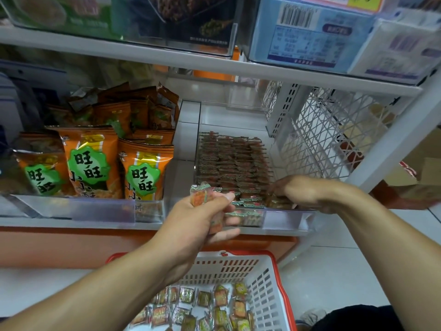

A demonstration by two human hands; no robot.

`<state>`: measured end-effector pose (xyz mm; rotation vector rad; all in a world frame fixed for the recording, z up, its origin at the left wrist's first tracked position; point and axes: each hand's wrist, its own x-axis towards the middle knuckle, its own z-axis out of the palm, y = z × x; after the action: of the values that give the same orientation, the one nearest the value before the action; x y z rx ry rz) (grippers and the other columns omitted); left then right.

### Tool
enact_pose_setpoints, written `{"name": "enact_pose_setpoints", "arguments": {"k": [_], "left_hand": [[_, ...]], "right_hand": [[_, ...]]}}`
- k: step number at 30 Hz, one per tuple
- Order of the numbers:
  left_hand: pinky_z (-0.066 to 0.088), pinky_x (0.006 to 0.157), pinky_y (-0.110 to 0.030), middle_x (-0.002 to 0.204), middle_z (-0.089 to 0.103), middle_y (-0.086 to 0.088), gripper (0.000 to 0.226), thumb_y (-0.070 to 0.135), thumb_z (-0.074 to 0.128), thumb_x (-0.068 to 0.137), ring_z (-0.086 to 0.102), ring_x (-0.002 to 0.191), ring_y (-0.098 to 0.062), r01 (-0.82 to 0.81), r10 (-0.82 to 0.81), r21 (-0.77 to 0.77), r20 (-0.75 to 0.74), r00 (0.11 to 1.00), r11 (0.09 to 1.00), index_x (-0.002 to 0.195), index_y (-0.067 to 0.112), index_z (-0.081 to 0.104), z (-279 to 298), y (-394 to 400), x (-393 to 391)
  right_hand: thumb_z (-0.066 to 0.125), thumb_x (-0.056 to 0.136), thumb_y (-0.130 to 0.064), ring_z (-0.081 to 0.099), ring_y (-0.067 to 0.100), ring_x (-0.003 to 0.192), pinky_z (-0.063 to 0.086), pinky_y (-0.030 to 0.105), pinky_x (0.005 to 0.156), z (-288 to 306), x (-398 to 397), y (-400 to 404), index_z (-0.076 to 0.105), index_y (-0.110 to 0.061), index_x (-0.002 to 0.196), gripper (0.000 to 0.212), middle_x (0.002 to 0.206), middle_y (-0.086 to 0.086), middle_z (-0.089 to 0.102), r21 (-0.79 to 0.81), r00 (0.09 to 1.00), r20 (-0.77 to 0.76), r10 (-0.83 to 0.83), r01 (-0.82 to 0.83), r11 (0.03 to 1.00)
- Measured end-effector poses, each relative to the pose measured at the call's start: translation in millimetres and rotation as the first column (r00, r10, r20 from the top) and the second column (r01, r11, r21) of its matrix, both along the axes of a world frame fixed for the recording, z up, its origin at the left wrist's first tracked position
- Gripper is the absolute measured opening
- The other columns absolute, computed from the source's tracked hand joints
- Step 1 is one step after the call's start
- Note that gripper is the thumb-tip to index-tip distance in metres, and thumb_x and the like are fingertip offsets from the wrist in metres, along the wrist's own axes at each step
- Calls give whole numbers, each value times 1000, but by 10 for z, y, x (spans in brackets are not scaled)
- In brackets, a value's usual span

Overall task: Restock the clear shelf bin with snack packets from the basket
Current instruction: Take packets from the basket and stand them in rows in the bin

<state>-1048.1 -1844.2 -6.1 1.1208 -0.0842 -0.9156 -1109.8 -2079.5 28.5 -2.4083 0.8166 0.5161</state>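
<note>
The clear shelf bin (pixel 288 219) sits on the lower shelf, packed with rows of small red-green snack packets (pixel 232 161). My left hand (pixel 200 218) is in front of the bin's front wall and grips a small stack of the same packets (pixel 201 195). My right hand (pixel 294 191) reaches into the bin's front right corner, fingers down on packets there; whether it grips one is hidden. Below, the white basket with a red rim (pixel 267 285) holds several loose packets (pixel 214 306).
Orange snack bags (pixel 143 173) stand in the neighbouring bin at left. A white lattice shelf side panel (pixel 334 134) rises right of the bin. An upper shelf (pixel 214 65) with boxes hangs overhead. Cardboard boxes (pixel 415 177) lie on the tiled floor at right.
</note>
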Motion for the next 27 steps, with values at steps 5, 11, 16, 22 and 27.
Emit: {"name": "enact_pose_setpoints", "arguments": {"k": [5, 11, 16, 22, 27], "left_hand": [[63, 64, -33, 92, 77, -11, 32, 30, 85, 67, 78, 90, -30, -2, 2, 9, -14, 1000, 1000, 91, 12, 77, 21, 3, -6], [63, 64, -32, 92, 77, -11, 41, 30, 85, 68, 78, 89, -28, 23, -22, 32, -25, 999, 999, 101, 8, 73, 50, 4, -6], [63, 61, -32, 92, 78, -13, 35, 28, 84, 69, 78, 87, -27, 25, -23, 35, -42, 999, 999, 96, 9, 73, 46, 1, 3], [64, 62, -33, 93, 78, -14, 34, 28, 85, 66, 78, 88, -27, 29, -28, 32, -52, 998, 999, 94, 10, 75, 29, 1, 11], [63, 61, -32, 94, 78, -15, 30, 27, 84, 68, 78, 87, -27, 34, -32, 35, -56, 998, 999, 91, 10, 76, 22, -5, 15]], "right_hand": [[49, 98, -4, 61, 24, 92, 48, 35, 78, -12, 52, -6, 73, -8, 110, 27, 105, 9, 73, 33, 999, -37, -34, 35, 999], [69, 93, -14, 56, 21, 89, 45, 33, 79, -60, 85, 45, 66, -9, 104, 13, 87, 2, 63, 34, 997, -34, -74, 75, 997], [63, 99, -20, 53, 13, 76, 40, 22, 63, -24, 88, 73, 61, -16, 97, 5, 82, -2, 62, 29, 997, -1, -76, 76, 997], [65, 94, -10, 63, 24, 103, 56, 38, 87, 90, 2, -46, 60, -18, 128, 35, 122, 12, 65, 43, 994, -67, -88, 91, 995], [75, 89, -16, 59, 29, 118, 51, 43, 103, 55, 40, -10, 52, -14, 138, 54, 130, 11, 62, -31, 992, -102, -80, 77, 997]]}}
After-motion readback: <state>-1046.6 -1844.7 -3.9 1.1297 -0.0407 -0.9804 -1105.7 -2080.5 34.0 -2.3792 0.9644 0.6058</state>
